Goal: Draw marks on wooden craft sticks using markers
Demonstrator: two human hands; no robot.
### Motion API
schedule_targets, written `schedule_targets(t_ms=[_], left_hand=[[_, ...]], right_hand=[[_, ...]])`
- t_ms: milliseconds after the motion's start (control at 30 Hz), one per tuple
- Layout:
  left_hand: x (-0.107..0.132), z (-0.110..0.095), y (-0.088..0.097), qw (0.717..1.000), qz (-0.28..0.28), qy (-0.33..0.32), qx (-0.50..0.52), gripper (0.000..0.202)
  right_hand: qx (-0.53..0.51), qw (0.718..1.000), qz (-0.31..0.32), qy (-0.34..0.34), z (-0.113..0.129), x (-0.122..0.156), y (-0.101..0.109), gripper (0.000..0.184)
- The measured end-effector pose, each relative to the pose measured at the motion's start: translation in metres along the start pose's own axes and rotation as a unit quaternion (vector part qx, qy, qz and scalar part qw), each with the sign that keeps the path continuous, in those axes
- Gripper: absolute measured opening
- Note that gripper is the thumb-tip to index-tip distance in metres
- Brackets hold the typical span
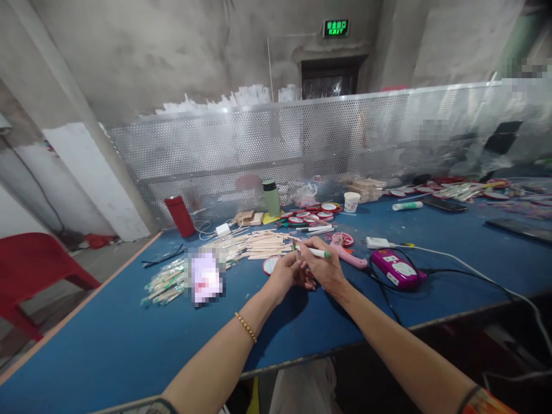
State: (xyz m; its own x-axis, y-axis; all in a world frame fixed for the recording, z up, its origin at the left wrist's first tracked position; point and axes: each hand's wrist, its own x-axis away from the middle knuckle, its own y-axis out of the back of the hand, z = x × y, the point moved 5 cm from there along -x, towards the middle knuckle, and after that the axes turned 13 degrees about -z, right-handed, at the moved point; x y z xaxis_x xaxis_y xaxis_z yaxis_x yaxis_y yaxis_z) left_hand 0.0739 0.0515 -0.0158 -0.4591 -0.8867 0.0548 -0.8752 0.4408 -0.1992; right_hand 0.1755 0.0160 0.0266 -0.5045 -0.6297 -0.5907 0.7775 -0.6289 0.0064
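Note:
Above the blue table [142,333], my right hand [325,267] is closed around a white marker pen [318,252] with a green end. Close beside it, with the fingertips almost meeting, my left hand [287,273] is closed in a pinch; what it grips is hidden by the fingers. A round white piece with a red rim [270,265] lies just left of my left hand. Behind the hands spreads a row of flat wooden sticks [265,245]. Bundles of green-tipped sticks in clear wrap [168,282] lie farther left.
A phone with a lit screen [206,278] is left of the hands. To the right are a pink glue gun [349,257], a purple device [395,270] and cables. A red flask [180,217], a green bottle [271,199] and a paper cup [352,201] stand toward the perforated metal screen [207,144].

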Motion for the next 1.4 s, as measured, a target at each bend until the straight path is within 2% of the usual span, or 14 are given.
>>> schedule_targets(t_ms=[200, 467, 800, 1400], left_hand=[[0.0012, -0.0005, -0.0002, 1.0, 0.004, 0.0, 0.001, 0.052], [0.0013, -0.0006, 0.0001, 1.0, 0.004, 0.004, 0.001, 0.048], [-0.0006, 0.0013, 0.0001, 1.0, -0.001, 0.004, 0.006, 0.052], [0.0013, -0.001, -0.0007, 1.0, -0.003, 0.0, -0.005, 0.051]], right_hand=[[-0.006, 1.0, -0.018, 0.012, -0.0004, -0.0014, 0.001, 0.021], [-0.006, 1.0, -0.005, 0.012, 0.0002, -0.0014, -0.0001, 0.024], [-0.008, 1.0, 0.009, 0.003, -0.0005, -0.0001, -0.0003, 0.025], [0.0, 1.0, 0.009, 0.004, 0.0014, 0.0008, -0.0007, 0.023]])
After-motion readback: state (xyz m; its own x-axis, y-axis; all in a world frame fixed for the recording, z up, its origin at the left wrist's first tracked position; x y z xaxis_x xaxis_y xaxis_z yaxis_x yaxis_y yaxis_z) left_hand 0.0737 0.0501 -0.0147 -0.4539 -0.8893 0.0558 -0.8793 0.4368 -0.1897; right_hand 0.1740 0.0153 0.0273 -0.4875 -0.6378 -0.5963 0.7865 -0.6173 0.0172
